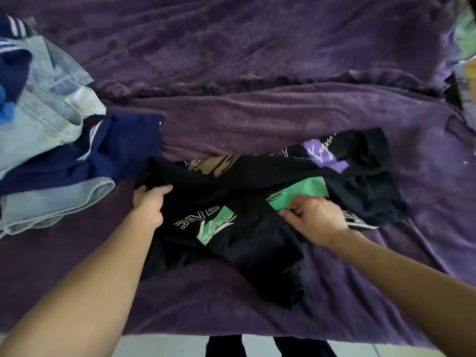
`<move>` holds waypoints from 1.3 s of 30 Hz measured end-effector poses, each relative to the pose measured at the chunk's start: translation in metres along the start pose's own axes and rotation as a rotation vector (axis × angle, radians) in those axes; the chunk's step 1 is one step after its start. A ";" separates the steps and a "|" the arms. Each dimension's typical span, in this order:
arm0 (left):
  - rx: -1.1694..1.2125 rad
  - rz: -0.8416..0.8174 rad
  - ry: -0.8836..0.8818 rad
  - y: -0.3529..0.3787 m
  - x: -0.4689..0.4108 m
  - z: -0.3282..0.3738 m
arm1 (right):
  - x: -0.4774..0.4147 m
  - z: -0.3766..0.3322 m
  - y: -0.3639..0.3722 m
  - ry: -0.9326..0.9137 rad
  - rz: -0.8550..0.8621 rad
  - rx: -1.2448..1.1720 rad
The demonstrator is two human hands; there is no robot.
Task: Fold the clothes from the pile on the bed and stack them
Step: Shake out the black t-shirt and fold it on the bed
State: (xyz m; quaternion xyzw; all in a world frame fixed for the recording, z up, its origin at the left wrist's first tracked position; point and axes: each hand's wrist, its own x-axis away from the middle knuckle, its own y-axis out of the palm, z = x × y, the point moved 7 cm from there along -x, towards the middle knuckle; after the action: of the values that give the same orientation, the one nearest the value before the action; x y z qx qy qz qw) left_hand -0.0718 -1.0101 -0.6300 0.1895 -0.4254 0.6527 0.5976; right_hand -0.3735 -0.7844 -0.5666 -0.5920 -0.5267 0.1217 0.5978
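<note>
Left hand: the left hand (149, 204) grips the left edge of the black T-shirt (257, 248). The thumb lies on top of the cloth, and the other fingers curl under the edge, out of sight.
Right hand: the right hand (318, 219) has its fingers bunched tight, pinching black cloth at the near edge of a mint-green patch (301, 193).
Black T-shirt: it lies crumpled between the two hands on the near middle of the bed. A green-and-white print (213, 226) faces up just right of the left hand, and one fold trails toward the bed's near edge.
Other black cloth: behind the hands a purple patch (327, 155) with white script shows on black fabric that reaches to the right. A tan print (219, 164) shows to its left (one shirt or several, I cannot tell).
Pile: the pile (31, 140) sits at the left of the bed, near the left hand and well apart from the right. Pale jeans (49, 119) lie on top, with a navy garment (128, 148) with white stripes under them and a denim fold (59, 199) lowest. The navy garment touches the black cloth.
Bed: a rumpled purple blanket (257, 117) carries all the clothes.
Floor: pale tiles (159, 347) show along the bottom edge.
</note>
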 end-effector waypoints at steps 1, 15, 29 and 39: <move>-0.143 0.029 0.102 0.000 0.004 0.003 | 0.004 -0.006 0.022 0.035 -0.089 0.041; -1.720 -0.398 1.130 0.041 0.074 -0.046 | 0.127 0.000 0.101 0.002 -0.133 0.064; -1.211 -0.094 0.803 0.062 0.044 0.067 | 0.008 0.140 -0.095 0.754 0.305 -0.597; -1.597 -0.242 1.288 0.136 0.092 -0.055 | -0.045 0.070 0.014 -0.053 0.131 0.290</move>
State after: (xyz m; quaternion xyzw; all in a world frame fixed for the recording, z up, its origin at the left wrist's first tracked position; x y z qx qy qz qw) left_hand -0.2053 -0.8999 -0.6358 -0.6062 -0.3122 0.0932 0.7255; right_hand -0.4397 -0.7745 -0.6183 -0.5292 -0.4793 0.2510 0.6537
